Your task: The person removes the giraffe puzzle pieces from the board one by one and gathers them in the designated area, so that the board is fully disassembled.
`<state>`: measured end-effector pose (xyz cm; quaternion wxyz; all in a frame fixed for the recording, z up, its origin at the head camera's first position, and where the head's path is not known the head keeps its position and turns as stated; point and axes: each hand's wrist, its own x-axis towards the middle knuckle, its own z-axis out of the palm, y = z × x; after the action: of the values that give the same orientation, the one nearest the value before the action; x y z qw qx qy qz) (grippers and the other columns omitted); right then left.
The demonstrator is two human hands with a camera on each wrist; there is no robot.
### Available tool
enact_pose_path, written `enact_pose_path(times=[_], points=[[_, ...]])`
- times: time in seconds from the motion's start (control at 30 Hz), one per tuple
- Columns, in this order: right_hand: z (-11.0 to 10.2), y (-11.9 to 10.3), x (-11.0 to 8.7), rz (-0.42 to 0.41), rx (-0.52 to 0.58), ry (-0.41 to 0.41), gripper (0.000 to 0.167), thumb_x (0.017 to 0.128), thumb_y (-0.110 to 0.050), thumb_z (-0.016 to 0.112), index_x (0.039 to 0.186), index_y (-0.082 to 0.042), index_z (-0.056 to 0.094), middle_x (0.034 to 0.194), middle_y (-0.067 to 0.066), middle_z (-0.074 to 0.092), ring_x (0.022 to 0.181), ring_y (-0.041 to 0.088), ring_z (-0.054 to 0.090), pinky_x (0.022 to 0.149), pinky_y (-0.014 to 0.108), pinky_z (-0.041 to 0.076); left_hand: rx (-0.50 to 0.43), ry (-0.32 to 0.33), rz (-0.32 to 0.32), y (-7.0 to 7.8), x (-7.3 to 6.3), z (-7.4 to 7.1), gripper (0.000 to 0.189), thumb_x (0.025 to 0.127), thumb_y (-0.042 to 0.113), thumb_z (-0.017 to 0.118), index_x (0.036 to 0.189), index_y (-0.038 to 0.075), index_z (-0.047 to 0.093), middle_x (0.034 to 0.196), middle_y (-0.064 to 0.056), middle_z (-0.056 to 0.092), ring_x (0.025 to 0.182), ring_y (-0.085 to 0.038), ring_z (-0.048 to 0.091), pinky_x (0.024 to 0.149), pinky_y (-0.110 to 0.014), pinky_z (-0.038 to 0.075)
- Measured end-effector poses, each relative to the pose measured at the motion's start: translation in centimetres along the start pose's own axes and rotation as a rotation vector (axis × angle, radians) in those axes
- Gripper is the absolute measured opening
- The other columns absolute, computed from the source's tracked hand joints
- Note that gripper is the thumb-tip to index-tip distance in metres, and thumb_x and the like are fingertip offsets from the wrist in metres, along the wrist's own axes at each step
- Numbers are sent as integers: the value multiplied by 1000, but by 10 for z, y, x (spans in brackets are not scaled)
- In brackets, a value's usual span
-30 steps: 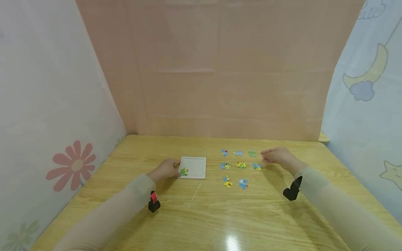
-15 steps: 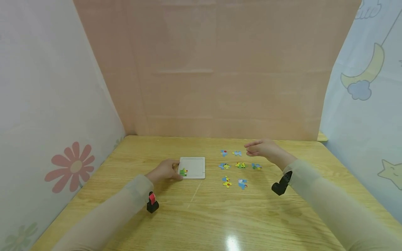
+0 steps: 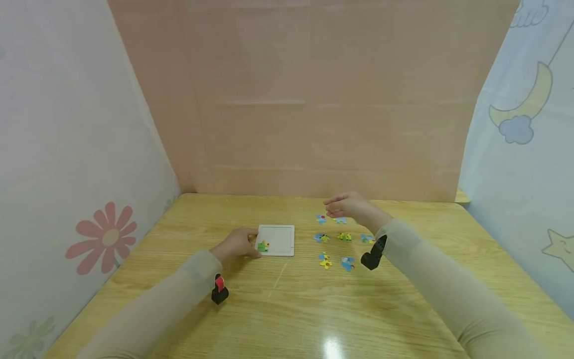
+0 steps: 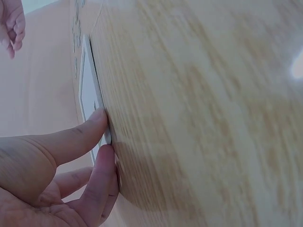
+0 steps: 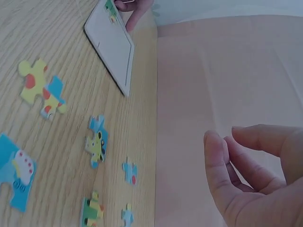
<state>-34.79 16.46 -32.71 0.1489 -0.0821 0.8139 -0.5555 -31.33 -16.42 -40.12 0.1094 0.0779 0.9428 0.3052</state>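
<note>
A white square puzzle tray (image 3: 279, 240) lies flat on the table. My left hand (image 3: 237, 243) grips its left side; in the left wrist view the thumb (image 4: 97, 118) and a bent finger meet at the tray's edge. One green puzzle piece (image 3: 262, 246) sits in the tray's near left corner. My right hand (image 3: 354, 208) hovers over the back row of loose pieces, its fingers loosely bent and nothing seen between them in the right wrist view. Below it are a blue piece with a red spot (image 3: 320, 219) and a pale blue piece (image 3: 341, 220), partly covered.
Several other pieces lie right of the tray: a blue-yellow one (image 3: 321, 238), a yellow-green one (image 3: 345, 236), a yellow one with red spots (image 5: 38, 85) and a blue one (image 3: 347, 263). A tan backdrop (image 3: 287, 99) rises behind the wooden table (image 3: 287, 309).
My right hand has moved left over the back row of pieces, from its right end to near the pale blue piece. My left hand has stayed at the tray.
</note>
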Motion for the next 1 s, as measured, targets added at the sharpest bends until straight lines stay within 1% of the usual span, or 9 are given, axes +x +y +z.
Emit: enact_pose_path(times=[0.07,0.13,0.3,0.43,0.53,0.67,0.8,0.87,1.0], points=[[5,-2,4,3,-4,-2,38,97,-5,56,132,10,52,129,26,56,113,34,62,102,43,47,-10,0,-11,0,0,1,76,74,17,85,140,2,50,121,-13,60,101,-22,52,94,-40,46],[10,-4,7,1,-2,-7,38,96,-4,56,132,9,52,133,28,52,112,34,62,103,44,46,-15,3,-25,0,0,1,76,74,17,85,140,3,50,127,-16,59,106,-24,53,100,-44,45],[24,-7,14,-9,-1,-25,39,97,-5,56,133,8,51,136,29,50,114,36,61,98,40,51,-11,7,-31,0,-1,1,76,74,17,85,140,4,50,130,-18,58,108,-24,52,102,-45,44],[35,-8,21,1,-8,-35,38,96,-6,57,132,7,53,136,28,52,115,37,61,102,44,47,-14,2,-27,1,-2,0,76,75,16,85,140,3,50,125,-16,59,103,-23,51,97,-41,45],[44,-10,27,12,-6,-33,37,95,-6,60,130,5,56,134,26,54,111,35,64,103,46,46,-24,1,-25,2,-3,0,76,75,15,85,141,3,49,124,-16,59,101,-22,50,95,-40,45],[58,-11,37,14,2,-30,35,93,-5,62,126,5,59,130,27,58,102,31,68,96,42,52,-37,2,-25,2,-4,-1,76,75,15,84,141,2,49,123,-16,59,99,-22,49,91,-37,44],[73,-7,46,16,-10,-47,35,92,-4,63,124,6,60,127,26,60,93,27,70,89,36,56,-45,-2,-20,1,-3,-1,76,75,13,84,141,1,49,110,-12,59,93,-21,48,77,-30,42],[81,-5,50,17,-16,-58,36,91,-5,64,124,7,59,125,25,62,92,26,70,89,37,55,-42,-3,-14,0,-3,0,76,74,13,84,141,1,49,102,-9,57,89,-20,47,71,-28,39],[96,-4,57,12,-36,-70,36,90,-7,66,123,7,61,120,22,65,92,27,71,89,38,56,-52,-1,-7,-1,-1,1,76,74,13,85,140,0,49,94,-7,54,85,-18,47,66,-25,38]])
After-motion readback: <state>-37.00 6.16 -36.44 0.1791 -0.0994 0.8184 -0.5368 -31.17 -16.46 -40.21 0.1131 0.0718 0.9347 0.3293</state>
